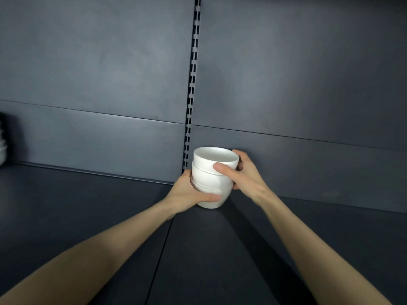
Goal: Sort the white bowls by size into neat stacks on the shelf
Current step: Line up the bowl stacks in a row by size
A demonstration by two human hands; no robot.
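At the far left edge, a blurred pile of white dishes [2,148] sits on the shelf [88,205]. The left hand [187,192] curls round the lowest bowl of the bowl stack [212,179] from 8 o'clock, thumb across its front. The stack stands upright near the back panel [308,164], mouths up, long axis vertical. The right hand [244,172] wraps the upper bowls from 3 o'clock.

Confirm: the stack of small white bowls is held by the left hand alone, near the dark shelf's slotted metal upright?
Not alone: the head view shows the right hand gripping the stack of small white bowls too, opposite the left hand, by the slotted metal upright.
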